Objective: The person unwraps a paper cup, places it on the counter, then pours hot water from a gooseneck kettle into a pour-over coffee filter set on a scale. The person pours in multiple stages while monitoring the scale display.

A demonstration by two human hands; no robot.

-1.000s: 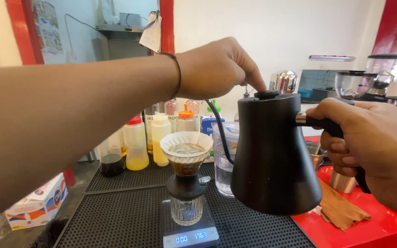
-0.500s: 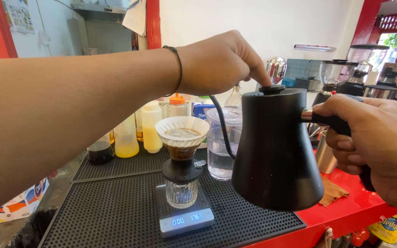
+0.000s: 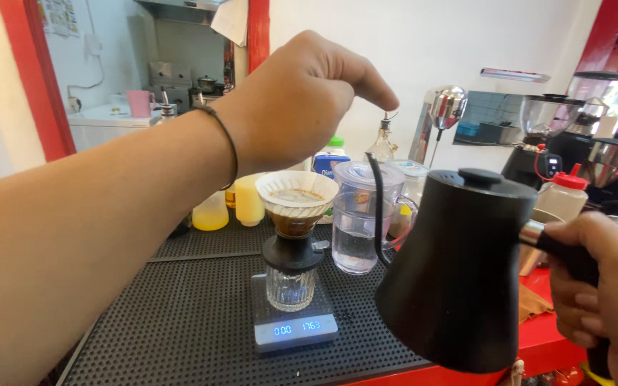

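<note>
Bright, even daylight fills the frame — strongest off the white wall at upper centre and a blown-out window in the upper right corner. Shadows stay soft. The forearm at lower left looms large and slightly blurred — wide-angle stretch at the edges.

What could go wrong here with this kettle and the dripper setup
The black kettle hangs from the right hand alone, the left hand raised above its lid: it may tip. Its thin spout passes close to the water jug. The dripper stacked on a glass on the small scale looks top-heavy.
</note>
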